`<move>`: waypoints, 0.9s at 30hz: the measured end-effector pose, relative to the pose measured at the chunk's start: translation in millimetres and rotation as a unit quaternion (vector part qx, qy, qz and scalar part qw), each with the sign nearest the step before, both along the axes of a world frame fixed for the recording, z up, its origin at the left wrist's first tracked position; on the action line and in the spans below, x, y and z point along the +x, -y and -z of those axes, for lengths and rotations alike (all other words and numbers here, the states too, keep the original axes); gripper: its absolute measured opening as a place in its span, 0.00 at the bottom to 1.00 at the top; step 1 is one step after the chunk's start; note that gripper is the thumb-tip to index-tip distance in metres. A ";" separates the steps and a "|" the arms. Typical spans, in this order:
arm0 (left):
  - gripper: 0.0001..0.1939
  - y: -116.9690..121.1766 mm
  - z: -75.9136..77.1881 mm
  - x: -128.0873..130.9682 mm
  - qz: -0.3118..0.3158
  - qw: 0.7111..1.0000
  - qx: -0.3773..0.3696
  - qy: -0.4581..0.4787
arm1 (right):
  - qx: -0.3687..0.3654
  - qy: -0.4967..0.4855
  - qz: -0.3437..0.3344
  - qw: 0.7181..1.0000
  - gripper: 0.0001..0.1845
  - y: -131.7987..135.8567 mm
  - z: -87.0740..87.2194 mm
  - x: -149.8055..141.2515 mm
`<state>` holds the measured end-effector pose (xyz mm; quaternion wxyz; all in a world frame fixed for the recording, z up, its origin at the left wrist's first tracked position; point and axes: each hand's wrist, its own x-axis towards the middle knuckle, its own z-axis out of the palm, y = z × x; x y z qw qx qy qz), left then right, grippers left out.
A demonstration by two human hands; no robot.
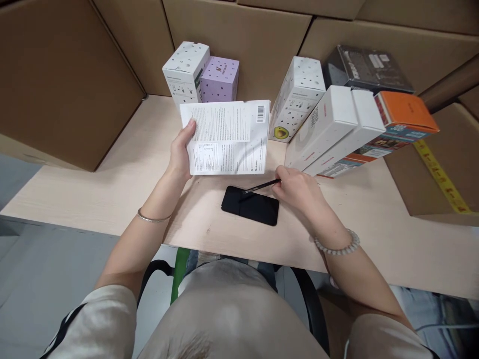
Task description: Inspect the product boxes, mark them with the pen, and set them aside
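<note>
My left hand (180, 152) grips the left edge of a flat white box (226, 137) with printed text and a barcode, holding it tilted up above the table. Pinched in my right hand (299, 189) is a thin black stylus (260, 187), its tip touching the dark screen of a black phone (250, 205) that lies flat on the pale wooden table (112, 189). The phone sits just below the white box, between my two hands.
Small dotted boxes stand at the back: one white (185, 70), one purple (220, 79), another white with an avocado picture (297, 97). Long white boxes (333, 129), an orange box (404, 112) and a dark box (368, 67) lean at right. Large cardboard cartons (63, 75) surround the table.
</note>
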<state>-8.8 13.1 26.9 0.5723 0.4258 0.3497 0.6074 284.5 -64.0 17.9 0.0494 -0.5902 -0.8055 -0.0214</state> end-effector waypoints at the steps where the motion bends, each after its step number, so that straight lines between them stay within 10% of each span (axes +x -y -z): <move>1: 0.31 0.2 -0.3 -0.3 0.003 1.000 -0.003 -0.002 | 0.009 -0.029 -0.012 0.999 0.11 -0.1 -0.1 3.0; 6: 0.32 1.3 1.9 1.9 0.052 0.998 -0.037 -0.013 | 0.071 -0.272 -0.066 0.957 0.03 5.2 -0.3 12.9; 14: 0.30 9.9 8.1 15.6 0.124 0.986 -0.106 -0.020 | 0.042 -0.638 0.008 0.769 0.23 13.7 -10.1 -9.9; 27: 0.25 -5.0 40.4 2.3 0.173 0.964 -0.135 -0.149 | -0.116 -0.632 0.074 0.762 0.20 -52.1 -21.9 -27.7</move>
